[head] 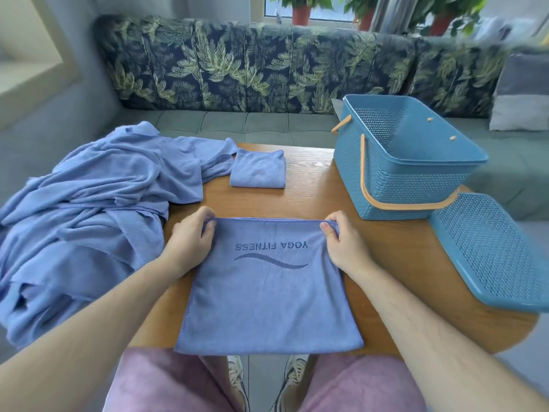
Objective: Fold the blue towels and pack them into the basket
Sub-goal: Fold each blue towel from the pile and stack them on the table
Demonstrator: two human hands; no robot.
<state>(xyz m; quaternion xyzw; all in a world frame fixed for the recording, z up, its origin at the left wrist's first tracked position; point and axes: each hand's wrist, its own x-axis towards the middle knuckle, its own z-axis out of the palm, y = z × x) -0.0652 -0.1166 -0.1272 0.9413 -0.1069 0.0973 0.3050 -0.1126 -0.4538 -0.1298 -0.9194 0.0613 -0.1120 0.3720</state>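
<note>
Status, head cam:

- L hand (190,239) pinches the far-left corner of the towel (267,301), thumb on top, fingers curled under the edge
- R hand (341,242) does the same on the far-right corner: thumb over, fingers tucked round the hem
- Towel lies flat on the wooden table (401,263) right in front of the person, between both forearms. Far edge is pulled straight between the hands, near edge reaches the table's front edge. "YOGA FITNESS" print + wave line face up, upside down from this view
- Folded towel (258,169) sits further back at table centre, small square, apart from the hands. Its left edge touches the pile
- Pile of unfolded blue towels (89,209) on the left, crumpled, spilling off the table side
- Basket (407,162): blue perforated plastic, back right of the table, upright, top open, orange handle (386,200) dropped down against the near wall. No towel visible inside from this angle
- Basket lid (493,251) lies flat just right of the basket, overhanging the table's right edge
- Bkgd: leaf-print sofa (237,63) behind the table, grey cushion (523,93) far right, potted plants (303,7) on the sill
- Bottom of frame: pink shorts (160,382), shoes (234,370) under the table
</note>
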